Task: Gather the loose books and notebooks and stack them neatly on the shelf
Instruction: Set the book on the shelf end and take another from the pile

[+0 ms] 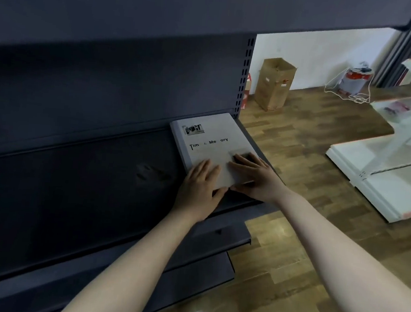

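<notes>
at the right end of the dark metal shelf (86, 170), the grey "time & memory" book (214, 131) lies flat. left hand (202, 180) and right hand (254, 177) press on it, fingers straight and close together. it looks like the placing step; next, square it to the shelf's edge.

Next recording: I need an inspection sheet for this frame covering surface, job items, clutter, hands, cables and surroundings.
Surface: dark metal shelf, one book at its right end.
Job's things: grey book lies flat, cover up; no other books seen.
Clutter: nothing seen on the shelf.
Hands: left hand and right hand rest on the book's near end, fingers flat.
Cables: white cord loose on the floor by the wall.
Surroundings: wooden floor, cardboard box, white shelving parts.
</notes>
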`<state>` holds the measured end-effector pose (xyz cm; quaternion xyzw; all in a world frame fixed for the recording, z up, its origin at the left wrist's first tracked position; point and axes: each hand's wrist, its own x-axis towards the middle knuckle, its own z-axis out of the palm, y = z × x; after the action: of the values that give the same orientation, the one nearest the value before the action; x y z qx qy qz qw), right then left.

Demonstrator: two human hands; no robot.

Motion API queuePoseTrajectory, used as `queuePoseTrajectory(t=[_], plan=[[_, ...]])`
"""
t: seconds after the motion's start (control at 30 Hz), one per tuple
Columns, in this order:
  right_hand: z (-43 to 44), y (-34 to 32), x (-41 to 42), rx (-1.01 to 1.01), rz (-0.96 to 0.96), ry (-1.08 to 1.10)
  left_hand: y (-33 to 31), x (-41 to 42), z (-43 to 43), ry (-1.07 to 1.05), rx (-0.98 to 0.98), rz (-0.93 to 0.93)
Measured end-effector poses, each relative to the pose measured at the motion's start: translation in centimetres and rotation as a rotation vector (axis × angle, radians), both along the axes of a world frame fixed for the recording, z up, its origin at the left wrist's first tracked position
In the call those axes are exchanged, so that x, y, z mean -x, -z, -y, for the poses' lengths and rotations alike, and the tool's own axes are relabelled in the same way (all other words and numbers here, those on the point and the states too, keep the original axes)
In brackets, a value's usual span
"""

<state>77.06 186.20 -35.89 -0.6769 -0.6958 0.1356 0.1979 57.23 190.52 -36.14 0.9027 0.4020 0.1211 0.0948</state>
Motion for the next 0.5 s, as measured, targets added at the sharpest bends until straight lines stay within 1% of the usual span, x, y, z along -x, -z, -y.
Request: queuePoseTrajectory(t=[0.1,0.17,0.23,0.3,0.4,0.5], plan=[[0.4,0.9,0.5,-0.146,0.11,0.005,0.2,0.0,-0.1,-0.032,0.001,0.006],[0.7,1.1,0.8,-0.18,0.199,0.004,0.3,-0.1,0.0,-0.051,0.03,0.018],[0.9,1.2,0.9,-0.19,0.247,0.016,0.3,-0.1,0.0,-0.057,0.051,0.046],[0.9,1.2,1.0,-0.199,0.251,0.049,0.3,-0.1,0.0,-0.055,0.048,0.067],[0.9,1.1,1.2,-0.213,0.201,0.106,0.6,0.0,-0.2,-0.063,0.055,0.092],[0.9,1.0,1.2,-0.191,0.141,0.098,0.8,0.0,-0.4,-0.052,0.028,0.099]])
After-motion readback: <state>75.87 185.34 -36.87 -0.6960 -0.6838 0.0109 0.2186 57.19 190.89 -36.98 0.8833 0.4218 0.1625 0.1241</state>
